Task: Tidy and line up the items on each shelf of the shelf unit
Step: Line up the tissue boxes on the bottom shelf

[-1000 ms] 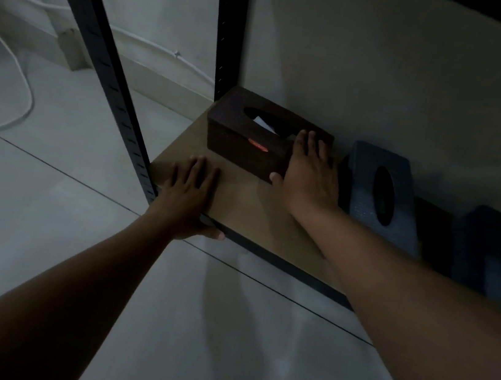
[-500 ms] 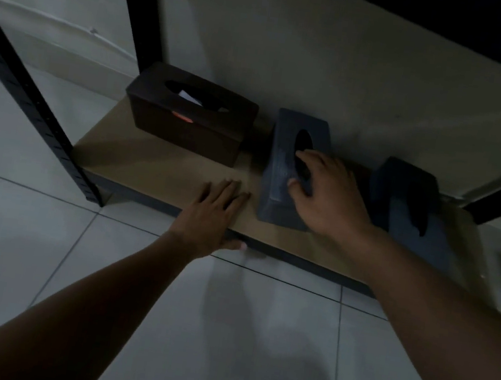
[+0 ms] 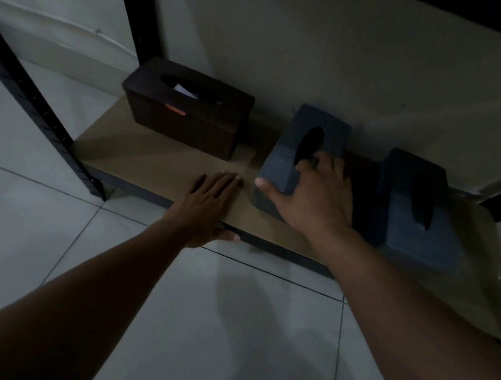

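Dimly lit, pale floor tiles fill the near part of the view, and a low brown shelf board of a black-framed shelf unit is seen against a plain light wall. A black upright post stands at the near left corner, another at the far left.

Three tissue boxes are set on the board. A dark brown box lies at the far left, flat, its slot facing up, with a small orange tab on its near side. A blue-grey box sits in the middle, tilted and turned end-on. A second blue-grey box rests to the right, also end-on, apart from the middle one.

The middle box is gripped by the right hand: the thumb is pressed on its near left corner and the fingers are curled over its top beside the oval slot. The left hand is laid flat on the board near its front edge, fingers straight, holding nothing, just left of the gripped box.

Risks are judged as follows. Since the box is held by one corner and its top, it could slip or swing as it is turned. The brown box could be knocked out of line if the blue one is swung leftward. The thin top around the slot might be dented by finger pressure. In the poor light, alignment could be misjudged.
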### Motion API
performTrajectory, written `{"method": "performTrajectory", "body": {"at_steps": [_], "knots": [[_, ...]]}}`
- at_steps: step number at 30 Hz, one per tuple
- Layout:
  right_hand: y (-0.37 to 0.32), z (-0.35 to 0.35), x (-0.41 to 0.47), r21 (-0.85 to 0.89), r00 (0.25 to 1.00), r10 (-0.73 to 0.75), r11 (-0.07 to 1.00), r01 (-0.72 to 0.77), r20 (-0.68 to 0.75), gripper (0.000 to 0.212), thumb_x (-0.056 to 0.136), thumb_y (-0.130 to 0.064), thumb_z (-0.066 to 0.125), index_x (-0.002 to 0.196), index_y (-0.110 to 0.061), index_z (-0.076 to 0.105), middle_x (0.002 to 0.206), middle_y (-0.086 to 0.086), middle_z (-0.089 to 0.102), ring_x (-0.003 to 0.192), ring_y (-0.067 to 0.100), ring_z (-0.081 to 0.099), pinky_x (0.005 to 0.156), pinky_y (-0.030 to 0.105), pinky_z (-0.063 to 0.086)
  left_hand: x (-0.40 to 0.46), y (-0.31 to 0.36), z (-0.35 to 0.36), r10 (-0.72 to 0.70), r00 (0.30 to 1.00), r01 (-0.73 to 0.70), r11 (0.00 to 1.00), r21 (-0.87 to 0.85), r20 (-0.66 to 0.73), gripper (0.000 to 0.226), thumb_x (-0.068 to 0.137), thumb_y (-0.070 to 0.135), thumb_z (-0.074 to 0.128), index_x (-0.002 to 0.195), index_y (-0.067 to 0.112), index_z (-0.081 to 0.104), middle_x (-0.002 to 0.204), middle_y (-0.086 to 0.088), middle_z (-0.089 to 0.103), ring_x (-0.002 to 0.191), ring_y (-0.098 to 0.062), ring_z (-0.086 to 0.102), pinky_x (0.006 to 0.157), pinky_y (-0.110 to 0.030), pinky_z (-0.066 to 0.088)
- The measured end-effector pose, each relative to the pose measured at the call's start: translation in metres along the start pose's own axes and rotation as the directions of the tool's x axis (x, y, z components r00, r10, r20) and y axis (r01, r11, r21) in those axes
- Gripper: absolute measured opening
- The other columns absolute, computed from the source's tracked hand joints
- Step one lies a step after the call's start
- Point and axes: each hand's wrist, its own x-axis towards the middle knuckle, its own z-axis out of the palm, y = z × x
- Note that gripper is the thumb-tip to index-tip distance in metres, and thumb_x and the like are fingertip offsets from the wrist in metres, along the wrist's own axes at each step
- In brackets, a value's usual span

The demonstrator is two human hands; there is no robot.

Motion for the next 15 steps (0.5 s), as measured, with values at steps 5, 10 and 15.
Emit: {"method": "performTrajectory", "body": {"at_steps": [5,10,15], "knots": [[0.014,-0.007,0.005,0.215,0.999,-0.027,0.976,0.032,-0.028,0.068,0.098,-0.066,0.039,0.145,-0.018,0.045,0.151,0.007,0.041,0.141,0.03,0.03,0.112,0.044,0.033,0.001,-0.002,0.004,-0.008,1.0,0.008,1.0,0.01,-0.023,0.121,0.079,0.084,0.045,0.16,0.011,-0.008,0.168,-0.006,-0.007,0.154,-0.021,-0.008,0.124,-0.044,-0.005],[0.069,-0.016,0.021,0.07,0.958,-0.219,0.975,0.21,0.186,0.076,0.092,-0.002,0.057,0.158,-0.029,0.03,0.169,-0.002,0.016,0.154,0.024,0.015,0.123,0.043,0.022,0.002,0.001,0.0,-0.024,1.0,0.024,1.0,0.018,0.007,0.121,0.079,0.083,0.048,0.16,0.013,-0.009,0.168,-0.004,-0.009,0.154,-0.02,-0.011,0.124,-0.043,-0.006],[0.07,-0.018,0.031,-0.011,0.951,-0.286,0.957,0.289,0.116,0.07,0.093,-0.014,0.065,0.153,-0.034,0.038,0.163,-0.003,0.028,0.148,0.022,0.024,0.114,0.037,0.031,0.001,0.001,-0.002,-0.028,0.999,0.028,1.0,0.004,0.021,0.12,0.08,0.081,0.049,0.159,0.014,-0.011,0.168,-0.002,-0.011,0.153,-0.018,-0.013,0.122,-0.041,-0.009]]}}
